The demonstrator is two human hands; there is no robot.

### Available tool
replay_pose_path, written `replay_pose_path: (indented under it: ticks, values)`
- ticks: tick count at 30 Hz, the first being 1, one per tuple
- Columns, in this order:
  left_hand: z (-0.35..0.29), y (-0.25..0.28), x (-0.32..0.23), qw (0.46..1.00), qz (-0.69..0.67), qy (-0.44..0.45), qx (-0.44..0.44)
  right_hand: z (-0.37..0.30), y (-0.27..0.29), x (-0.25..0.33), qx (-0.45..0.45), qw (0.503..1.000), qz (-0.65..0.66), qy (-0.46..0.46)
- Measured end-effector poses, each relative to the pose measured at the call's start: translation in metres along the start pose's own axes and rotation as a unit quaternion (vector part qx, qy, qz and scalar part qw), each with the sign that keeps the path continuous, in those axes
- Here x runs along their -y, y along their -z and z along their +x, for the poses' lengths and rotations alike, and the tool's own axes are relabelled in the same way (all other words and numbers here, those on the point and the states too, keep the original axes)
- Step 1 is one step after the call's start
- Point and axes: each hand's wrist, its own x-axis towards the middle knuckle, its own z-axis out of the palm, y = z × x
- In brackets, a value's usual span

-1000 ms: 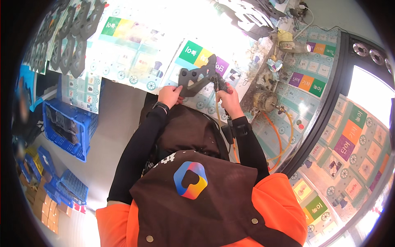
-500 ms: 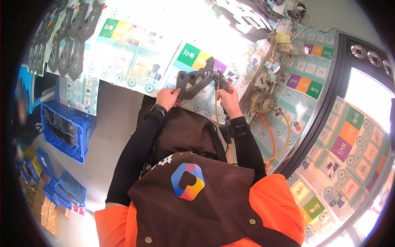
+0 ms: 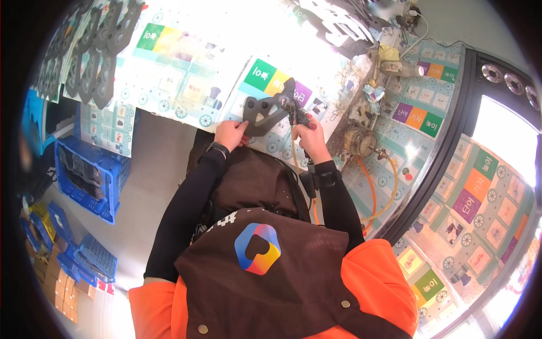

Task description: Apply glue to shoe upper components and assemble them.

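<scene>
My left hand (image 3: 230, 134) grips the lower left corner of a dark grey moulded bracket (image 3: 263, 117) with triangular openings, its fingers closed on that edge. The bracket is tilted above the near edge of the table. Wrapped round a dark, grimy spray gun (image 3: 299, 116) is my right hand (image 3: 311, 137), to the right of the bracket. A thin yellowish hose (image 3: 296, 148) hangs from the gun. The gun's front end overlaps the bracket's right side; I cannot tell whether they touch.
Rows of similar grey brackets (image 3: 99, 53) lie at the table's far left, and a pile of grey parts (image 3: 339, 25) at the back right. A dirty metal fitting (image 3: 361, 141) with orange and yellow hoses stands to the right. A blue crate (image 3: 90, 178) sits lower left.
My right hand has moved slightly left with the spray gun, bringing its front end over the bracket's right part. My left hand and the bracket have hardly moved.
</scene>
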Motion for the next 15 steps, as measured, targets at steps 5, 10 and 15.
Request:
replay_pose_path:
  ticks: [5,10,15]
  values:
    - [0.001,0.0,0.002,1.0,0.001,0.001,0.001,-0.007,0.001,-0.006,-0.002,1.0,-0.024,-0.019]
    - [0.002,0.001,0.003,1.0,0.0,0.004,0.004,-0.008,-0.002,-0.014,-0.005,1.0,-0.012,0.004]
    - [0.002,0.0,0.004,1.0,-0.007,0.008,0.005,-0.009,-0.004,-0.009,-0.003,0.999,-0.036,-0.011]
